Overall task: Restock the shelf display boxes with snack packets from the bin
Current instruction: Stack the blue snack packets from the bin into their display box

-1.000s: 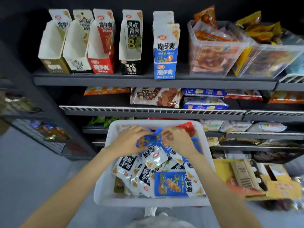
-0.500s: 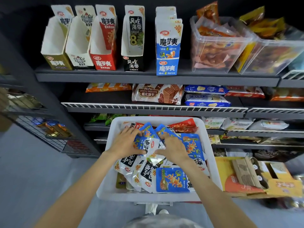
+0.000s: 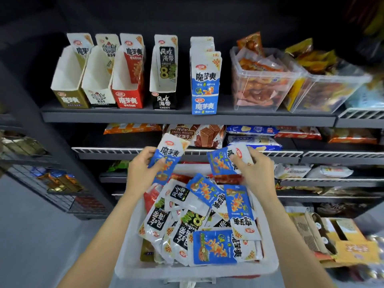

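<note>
A white bin (image 3: 126,258) below me holds several blue, black and red snack packets. My left hand (image 3: 141,173) grips one blue-and-white packet (image 3: 169,159), raised above the bin's far edge. My right hand (image 3: 255,173) grips another blue packet (image 3: 224,161) at the same height. On the top shelf (image 3: 124,116) stand the display boxes: a gold box (image 3: 68,98), a white box (image 3: 99,98), a red box (image 3: 128,98), a black box (image 3: 164,100) and a blue box (image 3: 204,100) with packets standing in it. The other four boxes look hollow.
Two clear tubs (image 3: 261,86) of orange and yellow snacks stand right of the boxes. Biscuit packs (image 3: 195,134) lie on the wire shelf behind my hands. Flattened cardboard cartons (image 3: 336,242) lie low at the right. A dark wire rack (image 3: 52,183) stands at the left.
Both hands have lifted out of the bin, each with a blue packet, and moved apart toward the shelves. The view has tilted so the shelves sit lower in frame.
</note>
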The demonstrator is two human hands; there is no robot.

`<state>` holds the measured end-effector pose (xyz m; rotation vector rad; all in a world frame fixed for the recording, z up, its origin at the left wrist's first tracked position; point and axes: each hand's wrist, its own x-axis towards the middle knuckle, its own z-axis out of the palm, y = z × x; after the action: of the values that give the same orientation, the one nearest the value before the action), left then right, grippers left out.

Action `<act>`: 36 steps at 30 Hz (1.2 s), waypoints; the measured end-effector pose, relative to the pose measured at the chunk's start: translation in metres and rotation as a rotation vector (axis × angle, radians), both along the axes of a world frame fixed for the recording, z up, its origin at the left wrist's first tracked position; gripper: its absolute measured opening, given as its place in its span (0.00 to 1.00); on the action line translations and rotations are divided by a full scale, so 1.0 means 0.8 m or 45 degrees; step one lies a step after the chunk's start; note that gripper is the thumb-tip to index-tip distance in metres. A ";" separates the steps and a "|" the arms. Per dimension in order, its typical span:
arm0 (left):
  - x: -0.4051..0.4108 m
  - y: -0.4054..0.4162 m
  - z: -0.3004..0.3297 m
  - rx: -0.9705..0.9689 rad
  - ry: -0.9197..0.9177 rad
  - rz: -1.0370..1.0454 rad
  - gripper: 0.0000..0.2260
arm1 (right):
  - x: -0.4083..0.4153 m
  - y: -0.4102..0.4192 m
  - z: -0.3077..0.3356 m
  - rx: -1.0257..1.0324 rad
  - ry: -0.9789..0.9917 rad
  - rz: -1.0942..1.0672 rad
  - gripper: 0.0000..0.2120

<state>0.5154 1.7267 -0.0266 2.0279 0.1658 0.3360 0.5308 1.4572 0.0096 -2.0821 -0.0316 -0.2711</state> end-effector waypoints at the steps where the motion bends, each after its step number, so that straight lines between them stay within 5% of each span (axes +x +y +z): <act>1: 0.008 -0.001 0.014 -0.039 -0.017 -0.011 0.08 | 0.004 -0.002 0.012 -0.020 -0.030 -0.003 0.06; 6: 0.060 -0.015 0.099 -0.202 -0.172 -0.096 0.11 | 0.028 -0.015 0.077 0.233 -0.098 0.105 0.03; 12: 0.128 -0.060 0.190 -0.352 -0.430 -0.178 0.10 | 0.068 -0.025 0.136 0.633 -0.252 0.101 0.12; 15: 0.163 -0.073 0.196 -0.312 -0.501 -0.202 0.09 | 0.083 -0.018 0.151 0.597 -0.386 0.080 0.05; 24: 0.202 -0.080 0.156 0.045 -0.670 -0.148 0.10 | 0.126 0.004 0.153 0.428 -0.500 -0.014 0.05; 29: 0.217 -0.062 0.157 0.029 -0.495 -0.218 0.16 | 0.144 0.020 0.163 0.484 -0.519 -0.059 0.05; 33: 0.224 -0.048 0.162 0.192 -0.399 -0.417 0.17 | 0.164 0.036 0.166 0.288 -0.550 0.023 0.01; 36: 0.232 -0.041 0.166 0.164 -0.292 -0.527 0.14 | 0.180 0.046 0.176 0.032 -0.615 0.045 0.08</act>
<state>0.7011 1.6943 0.1060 2.0712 -0.4221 0.3182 0.6746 1.4936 0.1505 -1.9448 -0.3524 -0.7418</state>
